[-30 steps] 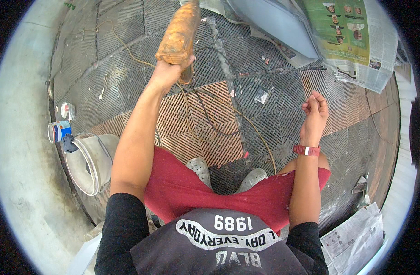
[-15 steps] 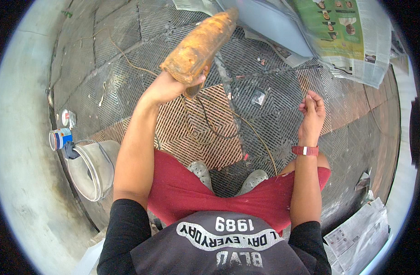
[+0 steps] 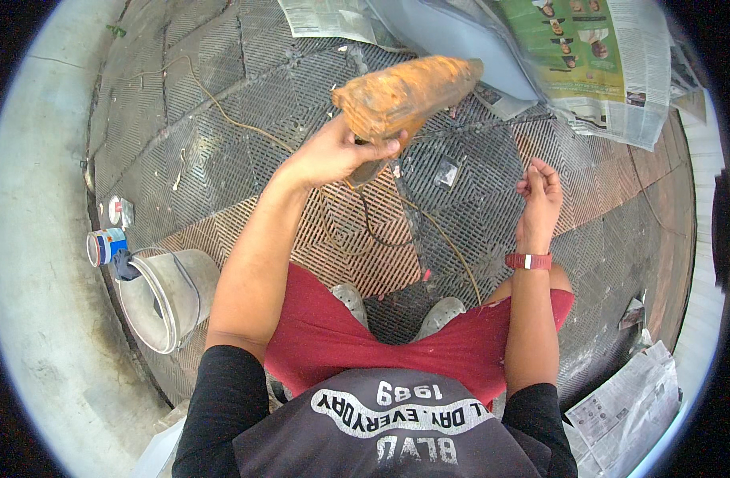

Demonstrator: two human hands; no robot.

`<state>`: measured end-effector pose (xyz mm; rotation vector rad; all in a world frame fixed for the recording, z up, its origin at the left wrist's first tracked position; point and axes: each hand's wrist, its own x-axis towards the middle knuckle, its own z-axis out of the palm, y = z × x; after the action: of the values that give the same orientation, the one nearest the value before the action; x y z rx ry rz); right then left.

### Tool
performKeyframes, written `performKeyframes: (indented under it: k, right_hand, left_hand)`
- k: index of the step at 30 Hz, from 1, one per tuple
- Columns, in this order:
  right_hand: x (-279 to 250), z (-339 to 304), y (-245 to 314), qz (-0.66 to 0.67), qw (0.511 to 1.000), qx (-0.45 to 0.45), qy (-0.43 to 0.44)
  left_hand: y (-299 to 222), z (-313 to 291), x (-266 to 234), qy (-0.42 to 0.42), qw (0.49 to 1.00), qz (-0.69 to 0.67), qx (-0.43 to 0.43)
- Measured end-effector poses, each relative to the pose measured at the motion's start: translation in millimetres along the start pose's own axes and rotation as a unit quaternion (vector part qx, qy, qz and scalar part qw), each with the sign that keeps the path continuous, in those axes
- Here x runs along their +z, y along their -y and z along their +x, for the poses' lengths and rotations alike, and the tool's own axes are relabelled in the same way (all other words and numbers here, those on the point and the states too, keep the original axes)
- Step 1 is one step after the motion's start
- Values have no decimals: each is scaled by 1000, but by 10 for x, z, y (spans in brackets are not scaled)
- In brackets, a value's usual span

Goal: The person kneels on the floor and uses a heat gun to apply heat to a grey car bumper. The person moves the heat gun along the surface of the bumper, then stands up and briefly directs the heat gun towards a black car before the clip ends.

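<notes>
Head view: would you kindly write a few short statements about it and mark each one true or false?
1. The left hand grips an orange-brown pistol-grip tool. True.
2. The red wristwatch is on the left wrist. False: the red wristwatch is on the right wrist.
3. A whitish bucket is on the person's left side. True.
4. The blue-and-white can is in the right hand. False: the blue-and-white can is beside the bucket, well apart from the right hand.
5. Light grey clogs show between the knees. True.
</notes>
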<state>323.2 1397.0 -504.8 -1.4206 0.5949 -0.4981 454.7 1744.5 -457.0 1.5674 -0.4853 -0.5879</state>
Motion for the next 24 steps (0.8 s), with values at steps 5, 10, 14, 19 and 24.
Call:
performKeyframes:
  k: [5,10,14,19,24]
  right_hand:
    - [-4,-19,44,-6,1000,5,-13]
    - [-42,1,15,-2,1000,-1,-9]
    - [-46,-1,17,-3,1000,-2,-6]
    - [-29,-13,47,-2,1000,9,-6]
    - [-43,-12,31,-8,1000,2,-8]
  left_hand:
    - [-127,-70,-239,-47,999,-10,5]
    - [-141,-145,-469,-109,993,-35,0]
    - [-132,-125,-573,-160,985,-61,9]
    - [-59,-32,-705,-206,974,-78,53]
    - [-136,52,-699,-213,948,-209,109]
